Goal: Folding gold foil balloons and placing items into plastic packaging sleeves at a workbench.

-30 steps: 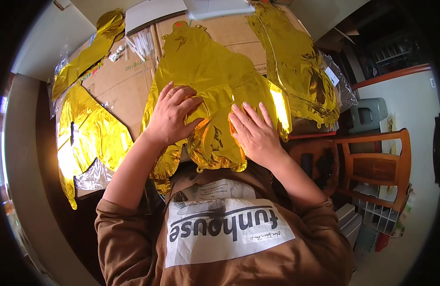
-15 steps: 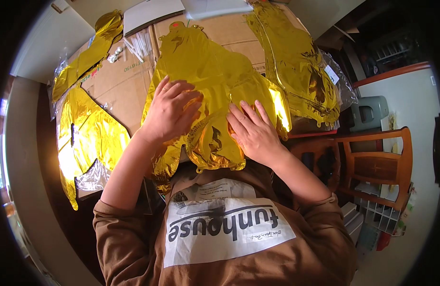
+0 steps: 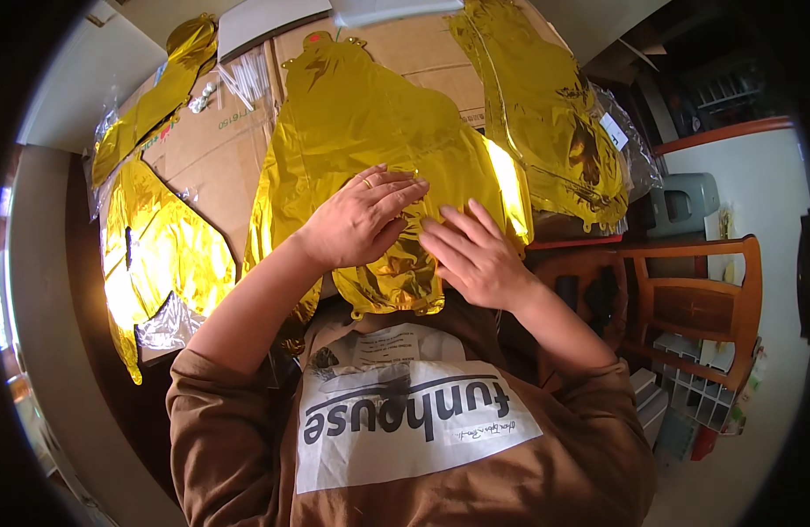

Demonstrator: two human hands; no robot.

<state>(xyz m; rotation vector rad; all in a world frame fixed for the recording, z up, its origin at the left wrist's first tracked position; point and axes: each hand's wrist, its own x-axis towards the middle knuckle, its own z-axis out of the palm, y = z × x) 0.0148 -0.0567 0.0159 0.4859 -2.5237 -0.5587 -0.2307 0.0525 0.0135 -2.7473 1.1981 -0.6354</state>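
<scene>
**Gold foil balloons on flattened cardboard: count and surroundings**

Foil balloons, gold, uninflated: four in sight. One, the central foil balloon, lies flat on the cardboard sheet directly before the person, its lower end hanging over the near edge toward the chest. A second foil balloon lies to the right, partly inside clear plastic wrapping. A third foil balloon lies to the left at the cardboard's edge, also with clear plastic about it. A fourth, narrow foil balloon lies at the far left corner.

Hands: two, both bare and both pressed flat on the central balloon's lower part. The left hand lies palm down, fingers stretched out and slightly spread, a ring on one finger. The right hand lies just beside it, fingers extended and close together; the fingertips of the two hands nearly meet. Neither hand grips anything.

Other items: one bundle of white straws in a clear bag beyond the central balloon; one wooden chair to the right; one grey box-like object behind it. The person's forearms and brown sleeves cover the cardboard's near edge.
</scene>
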